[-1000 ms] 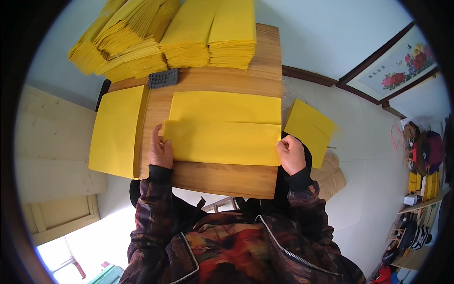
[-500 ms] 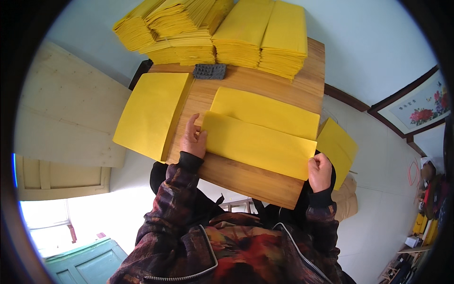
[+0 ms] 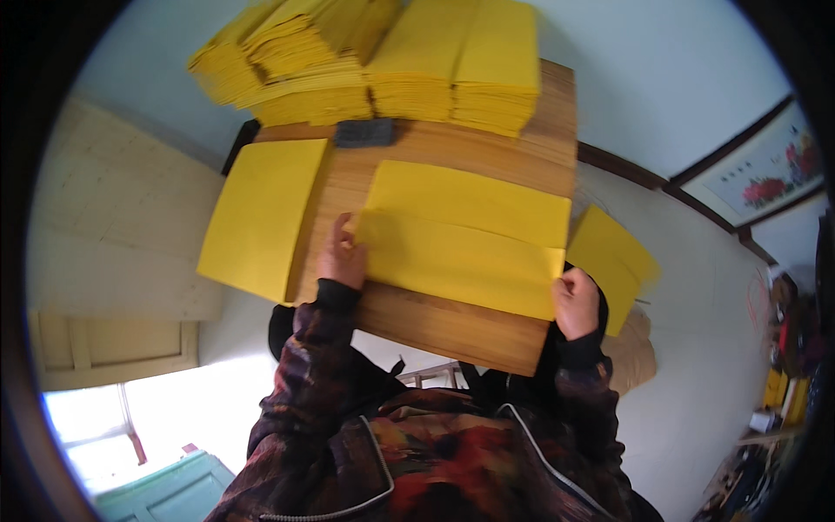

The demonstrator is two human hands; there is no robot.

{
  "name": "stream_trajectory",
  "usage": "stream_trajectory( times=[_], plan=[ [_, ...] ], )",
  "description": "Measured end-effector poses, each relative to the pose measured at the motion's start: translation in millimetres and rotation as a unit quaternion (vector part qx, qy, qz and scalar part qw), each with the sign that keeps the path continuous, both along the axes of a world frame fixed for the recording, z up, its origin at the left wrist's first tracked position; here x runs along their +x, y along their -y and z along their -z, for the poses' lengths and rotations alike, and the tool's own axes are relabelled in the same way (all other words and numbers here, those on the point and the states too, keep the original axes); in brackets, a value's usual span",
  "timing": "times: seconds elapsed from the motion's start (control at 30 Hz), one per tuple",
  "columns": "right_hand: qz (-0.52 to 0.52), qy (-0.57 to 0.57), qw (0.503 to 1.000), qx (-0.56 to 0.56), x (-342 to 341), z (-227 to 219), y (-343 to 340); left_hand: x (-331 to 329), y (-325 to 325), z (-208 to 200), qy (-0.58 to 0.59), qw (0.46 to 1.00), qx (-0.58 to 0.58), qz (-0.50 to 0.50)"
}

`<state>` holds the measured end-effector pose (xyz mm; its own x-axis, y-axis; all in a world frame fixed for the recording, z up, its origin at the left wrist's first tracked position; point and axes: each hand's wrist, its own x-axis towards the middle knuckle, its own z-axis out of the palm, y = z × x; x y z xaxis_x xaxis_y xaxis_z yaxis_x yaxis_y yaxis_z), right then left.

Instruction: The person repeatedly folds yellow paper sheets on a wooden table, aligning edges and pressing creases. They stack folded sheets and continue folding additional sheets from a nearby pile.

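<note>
A yellow paper sheet (image 3: 461,248) lies across the wooden table in front of me, its near part folded up as a long flap over the far part. At the flap's left end, my left hand (image 3: 343,257) is closed with thumb and fingers at the paper's edge, the index finger bent upward. My right hand (image 3: 576,306) is closed at the right end, pinching the near right corner. Left of my left hand lies a neat stack of yellow sheets (image 3: 261,213).
Tall piles of folded yellow paper (image 3: 417,70) fill the far side of the wooden table (image 3: 452,313). A dark grey block (image 3: 365,133) sits before them. Beyond the table's right edge are more yellow sheets (image 3: 613,265) and a brown bundle (image 3: 631,355). A framed flower picture (image 3: 765,174) leans at right.
The whole view has shifted, so the table and hands appear further left. The flap lies a little flatter on the sheet, and both hands keep to its ends.
</note>
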<state>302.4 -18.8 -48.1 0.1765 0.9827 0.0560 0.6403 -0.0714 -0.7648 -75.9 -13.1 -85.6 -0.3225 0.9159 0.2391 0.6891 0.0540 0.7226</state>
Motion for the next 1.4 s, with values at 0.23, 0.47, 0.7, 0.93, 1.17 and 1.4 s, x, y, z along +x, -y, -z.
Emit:
stream_trajectory(
  times=[0.23,0.47,0.7,0.93,1.17,1.4],
  plan=[
    [0.004,-0.039,0.999,-0.026,0,-5,0,6,2,-10,0.072,0.997,-0.032,0.004],
    [0.013,-0.029,0.999,-0.040,-2,-8,-2,6,1,-13,0.061,0.997,-0.044,0.004],
    [-0.001,0.033,0.999,-0.015,2,0,-4,4,-3,1,0.020,0.999,0.025,0.009],
    [-0.004,-0.020,0.999,-0.032,4,3,-3,12,5,-21,-0.031,0.999,-0.023,-0.005],
    [-0.006,-0.023,1.000,-0.019,3,3,-2,13,5,-19,-0.045,0.999,0.007,0.012],
    [0.004,0.036,0.999,0.004,1,3,-3,6,1,-6,-0.044,0.999,0.005,0.016]
  ],
)
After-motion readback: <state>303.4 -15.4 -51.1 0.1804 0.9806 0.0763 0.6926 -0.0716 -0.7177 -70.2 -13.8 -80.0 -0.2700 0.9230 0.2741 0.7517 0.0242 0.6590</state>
